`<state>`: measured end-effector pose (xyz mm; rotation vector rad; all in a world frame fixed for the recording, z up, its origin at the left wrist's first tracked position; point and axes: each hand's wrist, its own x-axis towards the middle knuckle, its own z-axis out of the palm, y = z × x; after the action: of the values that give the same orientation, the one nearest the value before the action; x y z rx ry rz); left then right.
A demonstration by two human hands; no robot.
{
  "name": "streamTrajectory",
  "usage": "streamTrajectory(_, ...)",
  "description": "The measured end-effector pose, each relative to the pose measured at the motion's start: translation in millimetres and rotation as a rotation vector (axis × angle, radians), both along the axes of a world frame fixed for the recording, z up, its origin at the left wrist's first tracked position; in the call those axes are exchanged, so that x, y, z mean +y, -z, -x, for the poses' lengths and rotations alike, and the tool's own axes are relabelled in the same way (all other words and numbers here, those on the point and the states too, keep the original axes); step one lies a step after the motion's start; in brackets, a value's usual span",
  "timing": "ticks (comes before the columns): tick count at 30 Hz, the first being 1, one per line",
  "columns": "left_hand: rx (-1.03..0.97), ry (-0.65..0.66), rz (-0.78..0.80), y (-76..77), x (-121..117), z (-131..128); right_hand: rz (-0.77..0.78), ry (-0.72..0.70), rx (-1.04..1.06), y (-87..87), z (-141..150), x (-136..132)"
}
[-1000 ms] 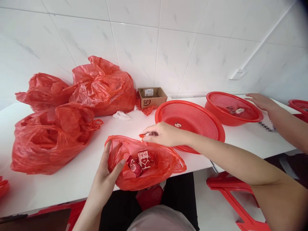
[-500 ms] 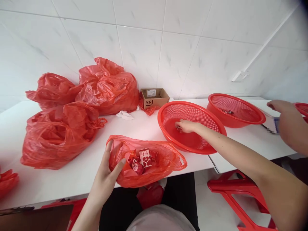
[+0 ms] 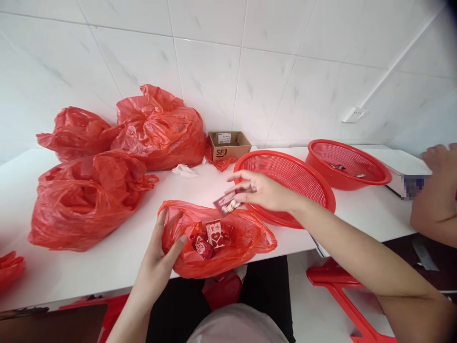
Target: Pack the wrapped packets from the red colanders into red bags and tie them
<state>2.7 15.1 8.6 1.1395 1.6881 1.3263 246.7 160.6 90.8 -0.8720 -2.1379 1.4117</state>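
Out of the near basket (image 3: pixel 310 183) came the right hand (image 3: pixel 259 190), and up with it came a dark red packet (image 3: pixel 228 204)! Those fingers, down in the basket a moment earlier, now gripped the packet above the back rim of the open red bag (image 3: pixel 246 243). No change from the left hand (image 3: pixel 162 252): it stayed clamped on the bag's left end, thumb inside, fingers outside. Within the bag lay several small packets (image 3: pixel 214 233), red and white. Right of the bag and behind it stood the near basket; farther right, the far basket (image 3: pixel 332 178) with a few small items; beyond that, a co-worker's hand (image 3: pixel 441 157) had shifted right. Behind the bag sat a cardboard box (image 3: pixel 221 152); to its left, bulging red bags (image 3: pixel 85 205) crowded the white tabletop (image 3: pixel 89 271).
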Motion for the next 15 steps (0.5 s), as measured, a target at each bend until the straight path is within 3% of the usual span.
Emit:
streamTrajectory(4,0.006,0.026,0.004,0.1,-2.1,6.3,-0.516,0.096,-0.159,4.3,12.2,-42.1)
streamTrajectory(6,0.069,0.062,0.011,-0.1,-5.3,15.0,-0.621,0.087,-0.283,8.5,3.8,-55.5)
streamTrajectory(10,0.208,0.057,0.077,0.6,-16.4,36.3,-0.606,0.126,-0.507,25.7,-22.5,-77.6)
streamTrajectory(15,0.048,0.002,0.042,10.5,-32.7,48.5,-0.502,0.267,-0.555,54.6,-41.0,-104.4)
